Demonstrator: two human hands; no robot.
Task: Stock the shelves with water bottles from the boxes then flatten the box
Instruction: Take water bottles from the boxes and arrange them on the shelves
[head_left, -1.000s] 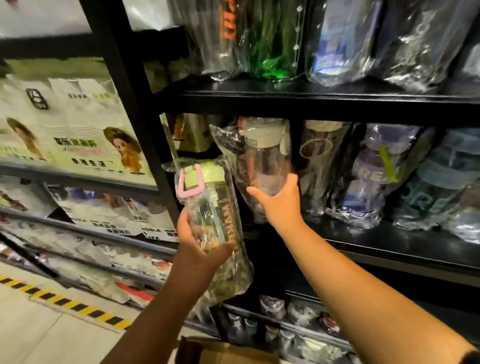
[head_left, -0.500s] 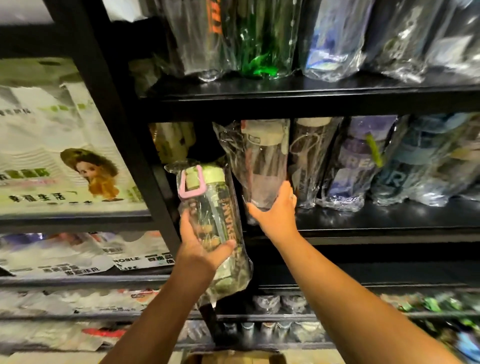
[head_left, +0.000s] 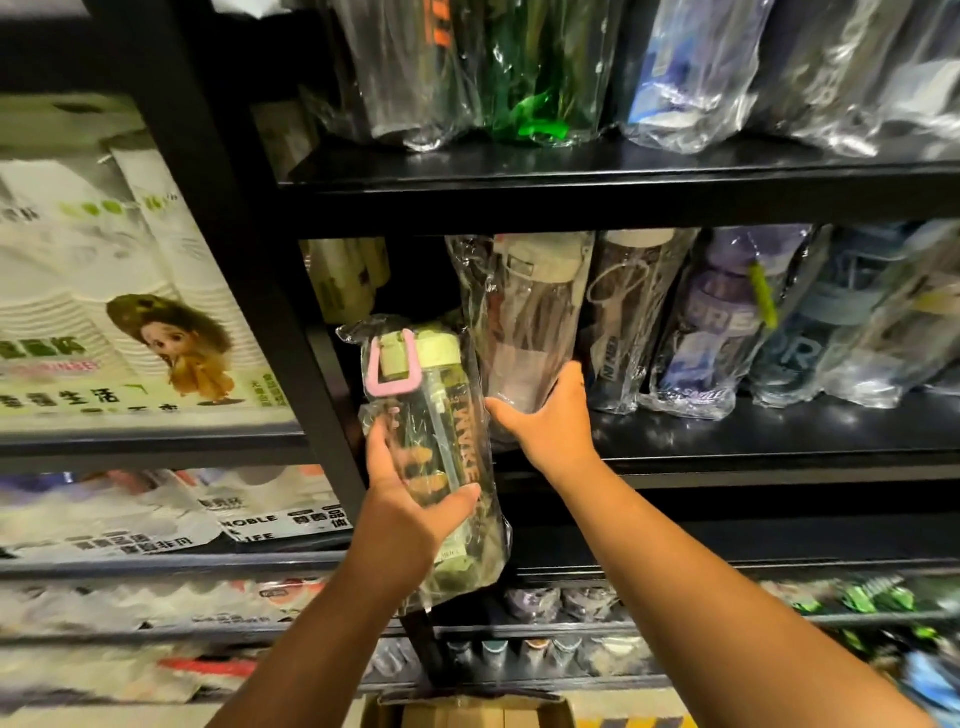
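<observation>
Both hands have kept to their work since the earlier frames: the view has tipped up and swung right, so the box (head_left: 467, 712) now only peeks in at the bottom edge, while the green bottle (head_left: 431, 441) has barely risen. Left hand (head_left: 410, 525) is clamped around the lower half of that bagged bottle, holding it upright in front of the black post (head_left: 291, 332), just below and left of the gap on the middle shelf (head_left: 753, 447). Right hand (head_left: 545, 415) is closed loosely on the base of a beige-lidded bottle (head_left: 530, 322) standing on that shelf, thumb spread wide, seemingly pressing it towards the row on its right. Stocking is the step in hand; the box has yet to be flattened. Next, I judge, the green bottle must be lifted over the shelf lip and set upright in the space left of the beige one, with its loose bag kept from snagging. How deep that space runs is lost in shadow, the box's contents are cut off, and the lower shelves and left-hand packs are blurred.
</observation>
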